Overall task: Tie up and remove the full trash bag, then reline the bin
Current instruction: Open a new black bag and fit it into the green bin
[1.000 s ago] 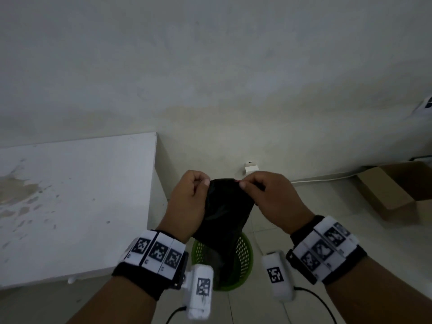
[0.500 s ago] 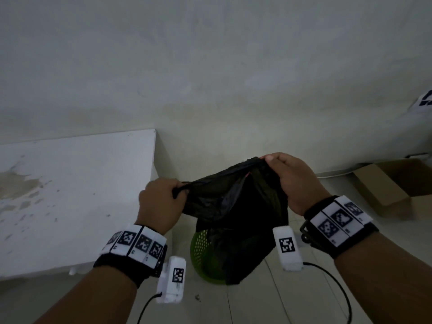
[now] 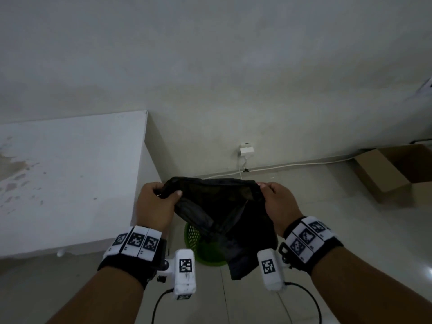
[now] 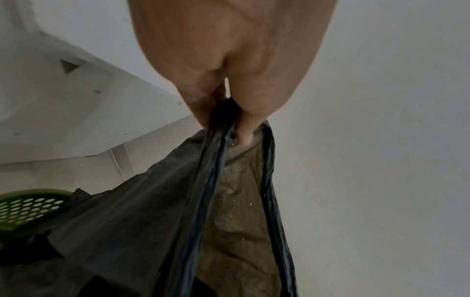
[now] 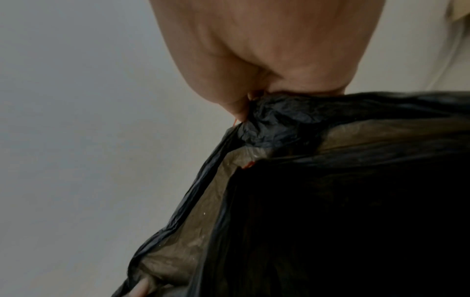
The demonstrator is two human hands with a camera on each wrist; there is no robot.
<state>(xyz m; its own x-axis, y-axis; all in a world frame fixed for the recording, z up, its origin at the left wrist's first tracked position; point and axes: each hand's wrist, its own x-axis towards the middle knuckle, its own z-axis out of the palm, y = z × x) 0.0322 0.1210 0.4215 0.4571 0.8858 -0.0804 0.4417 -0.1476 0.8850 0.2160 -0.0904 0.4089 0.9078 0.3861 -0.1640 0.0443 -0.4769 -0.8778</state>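
Observation:
A thin black trash bag (image 3: 224, 213) hangs in the air between both hands, its mouth pulled wide. My left hand (image 3: 156, 204) grips the left side of the rim, and my right hand (image 3: 278, 204) pinches the right side. Below the bag stands a green perforated bin (image 3: 196, 244) on the floor, mostly hidden behind the hanging plastic. In the left wrist view the fingers (image 4: 244, 128) curl round the bag's folded edge (image 4: 211, 180), with the bin (image 4: 28, 205) at lower left. In the right wrist view the fingers (image 5: 236, 108) pinch bunched plastic (image 5: 279, 120).
A white table (image 3: 70, 178) with stains stands at the left, its corner close to the bin. A brown cardboard box (image 3: 392, 169) lies on the floor at the right. A white plug (image 3: 246, 150) and cable run along the wall base.
The hands have moved apart and lowered, stretching the bag's mouth from pinched together to wide. The view has tilted down a little, showing more floor.

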